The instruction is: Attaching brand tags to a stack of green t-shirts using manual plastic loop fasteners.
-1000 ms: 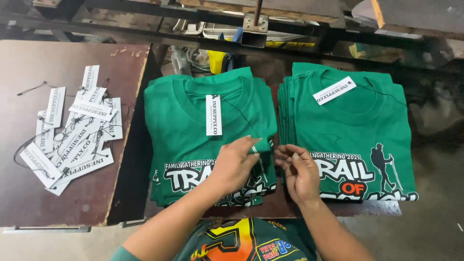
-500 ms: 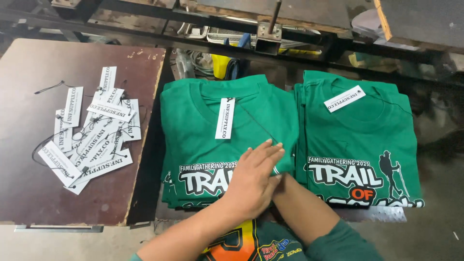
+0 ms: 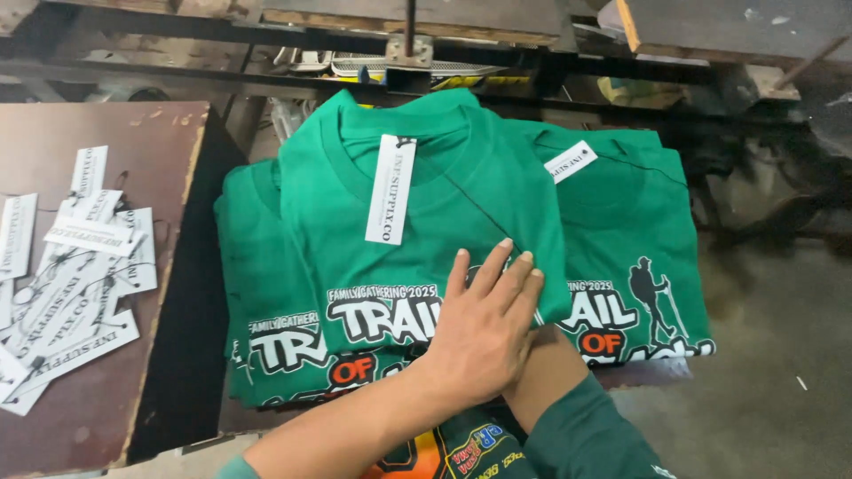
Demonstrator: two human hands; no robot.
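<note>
A brown surface (image 3: 98, 142) is seen at left, strewn with white tags (image 3: 75, 266). Beside it, green shirts (image 3: 266, 266) are stacked in two piles; the top shirt (image 3: 461, 186), tagged at the collar, is shifted across both. The left hand (image 3: 484, 333) is laid flat on it, fingers (image 3: 506, 279) extended and slightly spread. The right hand (image 3: 532, 341) is hidden beneath; its fingers cannot be judged.

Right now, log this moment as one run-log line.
left hand: flat on top green shirt | right hand: under that shirt, mostly hidden | shirt: between two green stacks, white tag at collar | loose tags: brown board, left
</note>
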